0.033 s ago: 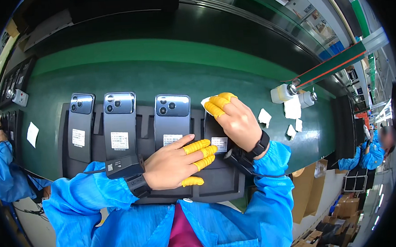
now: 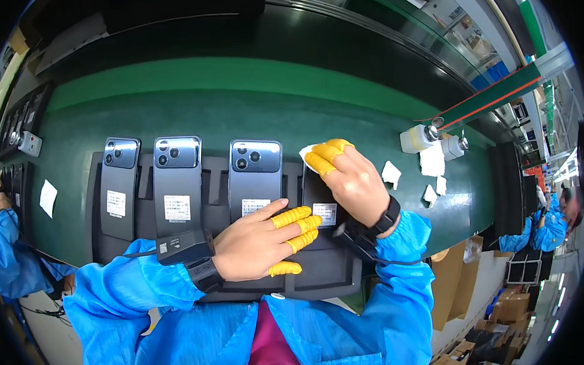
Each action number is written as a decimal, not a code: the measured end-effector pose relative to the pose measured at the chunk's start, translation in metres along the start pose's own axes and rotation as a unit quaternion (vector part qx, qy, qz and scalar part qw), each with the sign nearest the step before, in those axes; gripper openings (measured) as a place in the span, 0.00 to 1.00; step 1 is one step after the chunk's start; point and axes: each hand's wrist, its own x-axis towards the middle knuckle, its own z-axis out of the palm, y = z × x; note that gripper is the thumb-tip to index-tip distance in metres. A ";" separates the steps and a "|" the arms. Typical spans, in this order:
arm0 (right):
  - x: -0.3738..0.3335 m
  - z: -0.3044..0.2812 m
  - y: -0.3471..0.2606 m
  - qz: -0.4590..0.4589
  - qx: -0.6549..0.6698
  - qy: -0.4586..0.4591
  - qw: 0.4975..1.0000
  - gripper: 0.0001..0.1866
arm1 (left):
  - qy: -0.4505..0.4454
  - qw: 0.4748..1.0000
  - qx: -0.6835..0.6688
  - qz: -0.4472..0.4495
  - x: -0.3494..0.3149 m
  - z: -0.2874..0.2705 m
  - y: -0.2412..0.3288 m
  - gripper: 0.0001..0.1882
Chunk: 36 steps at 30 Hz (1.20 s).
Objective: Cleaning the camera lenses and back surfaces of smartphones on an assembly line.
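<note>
Four phones would exceed a plain row of three, so several dark phones lie back up in a black foam tray (image 2: 216, 176), each with a white label. My right hand (image 2: 358, 182), in yellow finger cots, pinches a white wipe (image 2: 308, 156) against the upper part of the rightmost phone (image 2: 311, 191), hiding its camera area. My left hand (image 2: 259, 242), also in yellow finger cots, lies flat with fingers stretched out. Its fingertips reach the lower end of that phone, and its thumb is by the label of the blue-grey phone (image 2: 255, 178) beside it. The middle-left phone (image 2: 177, 178) and leftmost phone (image 2: 119, 185) lie untouched.
White bottles with metal tops (image 2: 418, 138) stand at the right, near several white wipes (image 2: 431, 160). Another wipe (image 2: 48, 198) and a dispenser bottle (image 2: 30, 145) are at the left. Co-workers in blue sleeves (image 2: 1, 244) sit at both sides. A green barrier (image 2: 486, 99) crosses the right.
</note>
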 end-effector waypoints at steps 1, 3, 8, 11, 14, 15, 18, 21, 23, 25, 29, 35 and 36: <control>-0.002 -0.001 -0.003 0.007 -0.006 -0.006 1.000 0.18 | 0.009 1.000 0.000 -0.001 -0.001 0.001 0.000 0.29; -0.007 -0.004 -0.006 0.013 -0.004 -0.033 0.999 0.18 | 0.019 1.000 -0.002 -0.005 -0.002 0.003 0.000 0.29; 0.003 -0.001 -0.003 0.015 -0.011 -0.012 1.000 0.17 | 0.005 0.999 -0.038 -0.009 0.002 -0.001 0.003 0.28; -0.003 -0.003 -0.004 0.023 -0.006 -0.031 0.999 0.17 | -0.031 0.999 -0.043 -0.008 0.003 -0.008 0.003 0.29; -0.014 -0.008 -0.008 0.027 0.000 -0.020 0.999 0.17 | -0.040 0.998 -0.042 -0.011 0.002 -0.009 0.004 0.29; -0.018 -0.010 -0.010 0.044 -0.005 -0.020 0.999 0.17 | -0.040 0.998 -0.043 -0.009 0.002 -0.009 0.004 0.29; -0.026 -0.013 -0.015 0.079 -0.016 -0.020 0.997 0.18 | -0.044 0.999 -0.023 -0.004 0.001 -0.007 0.003 0.30; -0.026 -0.011 -0.015 0.061 -0.005 -0.012 0.998 0.17 | -0.023 0.998 -0.063 -0.010 0.001 -0.006 0.002 0.31; -0.019 -0.010 -0.012 0.050 -0.019 0.016 0.998 0.17 | -0.016 0.998 -0.058 -0.009 0.002 -0.005 0.002 0.33; -0.019 -0.006 -0.013 0.056 -0.022 0.013 0.998 0.17 | -0.013 0.998 -0.054 -0.005 0.002 -0.004 0.002 0.32; -0.027 -0.014 -0.020 0.075 -0.014 -0.030 0.997 0.17 | -0.008 0.999 -0.052 -0.008 0.000 -0.004 0.002 0.32; -0.014 -0.005 -0.023 0.061 0.004 -0.018 0.998 0.16 | 0.008 0.999 -0.054 0.002 0.002 -0.003 0.001 0.32; -0.013 -0.002 -0.023 0.054 0.006 -0.042 0.998 0.17 | 0.007 0.999 -0.054 0.000 0.002 -0.002 0.001 0.32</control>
